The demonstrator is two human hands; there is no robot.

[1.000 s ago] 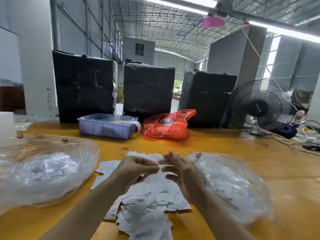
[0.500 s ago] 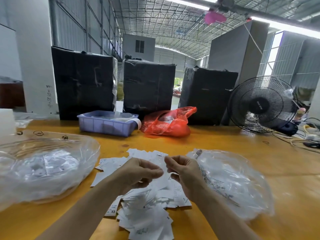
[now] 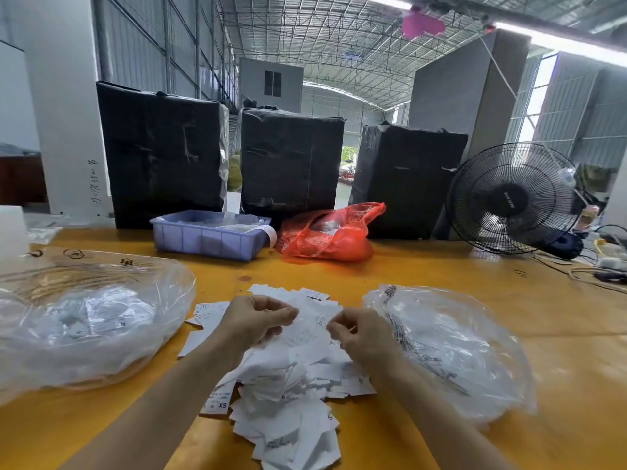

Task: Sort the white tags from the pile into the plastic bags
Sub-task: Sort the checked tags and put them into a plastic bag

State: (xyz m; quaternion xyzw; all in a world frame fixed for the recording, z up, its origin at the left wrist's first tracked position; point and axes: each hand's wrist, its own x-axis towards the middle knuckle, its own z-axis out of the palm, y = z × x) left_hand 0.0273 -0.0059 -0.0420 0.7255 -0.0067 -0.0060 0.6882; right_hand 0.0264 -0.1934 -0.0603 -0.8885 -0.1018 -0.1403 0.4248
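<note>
Two bare hands work above a loose pile of white paper tags (image 3: 288,385) heaped on a yellow wooden surface (image 3: 441,276), with a clear plastic bag on the left (image 3: 88,320) and a second clear plastic bag on the right (image 3: 451,347) lying just beside the heap. The left hand (image 3: 252,322) has its fingers curled in a narrow grip, and the right hand (image 3: 359,334) is likewise curled; each looks to be pinching something small and white, though whether that is one tag shared between them or separate tags cannot be told. The heap sits directly under and between both grips, touching the wrists' shadow side, with the bags well within reach on either flank (both already hold tags).

The step in hand appears to be separating and reading a tag. Done well, it likely means lifting a single tag clear of the heap, turning its printed size face up, and only then carrying it to the matching bag, so neighbours are not dragged along.
</note>
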